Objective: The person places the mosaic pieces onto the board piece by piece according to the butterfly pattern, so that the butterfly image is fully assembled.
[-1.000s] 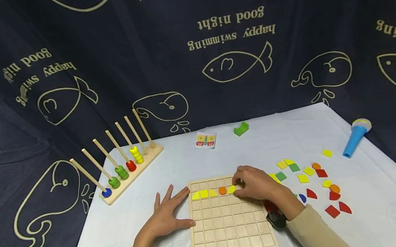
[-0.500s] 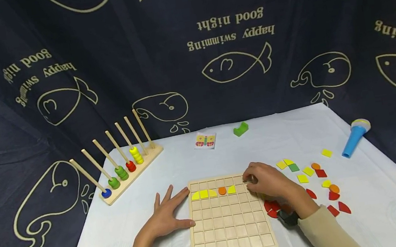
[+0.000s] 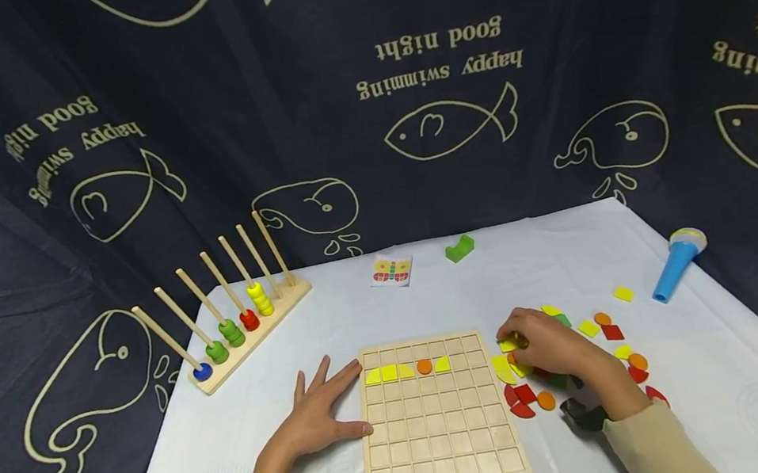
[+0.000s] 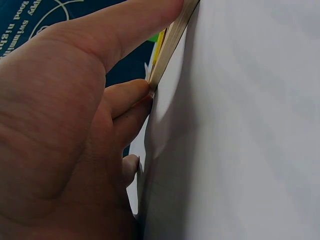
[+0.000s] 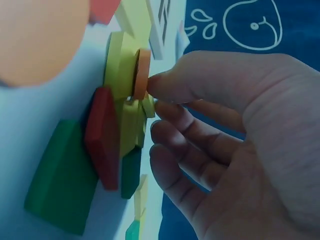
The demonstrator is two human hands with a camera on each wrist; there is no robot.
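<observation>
A wooden grid board (image 3: 450,447) lies on the white table. One of its upper rows holds yellow pieces (image 3: 389,373) and an orange disc (image 3: 424,367). My left hand (image 3: 320,416) rests with spread fingers against the board's left edge, thumb and forefinger touching it. Over the loose pieces right of the board is my right hand (image 3: 543,339), its fingers bent. In the right wrist view, the thumb touches or nearly touches another orange disc (image 5: 141,75), beside yellow pieces (image 5: 117,65), a red one (image 5: 103,140) and a green one (image 5: 62,175). No piece is plainly pinched.
A peg abacus (image 3: 255,333) with coloured beads stands at the back left. Farther back lie a butterfly picture card (image 3: 392,270) and a green block (image 3: 460,248). A blue toy microphone (image 3: 680,261) lies near the right edge. Dark printed cloth (image 3: 304,102) hangs behind the table.
My right hand has left the yellow piece in the board's row and moved right, off the board, to the loose pieces. My left hand stays at the board's left edge.
</observation>
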